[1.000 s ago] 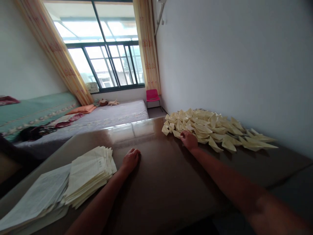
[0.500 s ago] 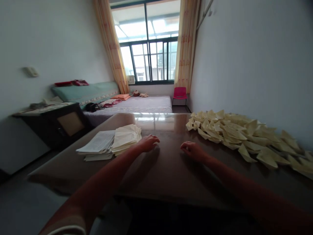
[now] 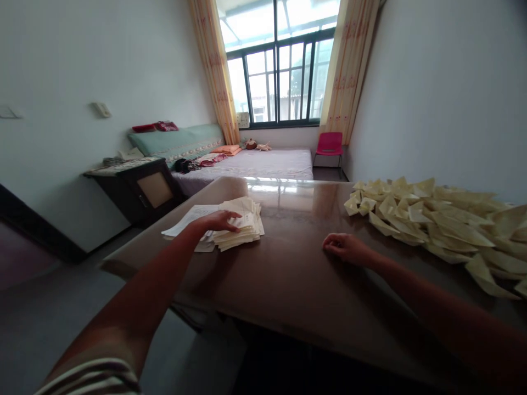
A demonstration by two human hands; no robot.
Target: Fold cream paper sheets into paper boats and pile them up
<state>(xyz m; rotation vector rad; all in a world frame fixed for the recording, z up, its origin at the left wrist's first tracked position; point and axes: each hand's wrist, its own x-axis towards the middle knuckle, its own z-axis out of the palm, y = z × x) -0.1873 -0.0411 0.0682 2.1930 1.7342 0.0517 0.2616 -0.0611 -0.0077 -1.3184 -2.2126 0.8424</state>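
Note:
My left hand [image 3: 222, 220] is over the stack of cream paper sheets [image 3: 242, 233] on the left of the brown table [image 3: 280, 285]. Its fingers are apart and reach onto the top sheet; whether they press on it I cannot tell. White printed sheets [image 3: 185, 219] lie beside that stack, partly hidden by my left arm. My right hand [image 3: 343, 247] rests at the table's middle right with its fingers curled in, and nothing shows in them. To its right spreads a big pile of folded cream paper pieces [image 3: 432, 219], pointed like small boats.
Beyond the table is a bed [image 3: 280, 159] with a pink chair [image 3: 329, 144] at its right. A dark cabinet [image 3: 152, 189] stands on the left. The table's near edge runs below my arms, and a white wall [image 3: 444, 99] rises behind the folded pile.
My left hand has moved left from bare table onto the cream sheets. My right hand remains curled on the table. The view has turned to the left and tilted down slightly.

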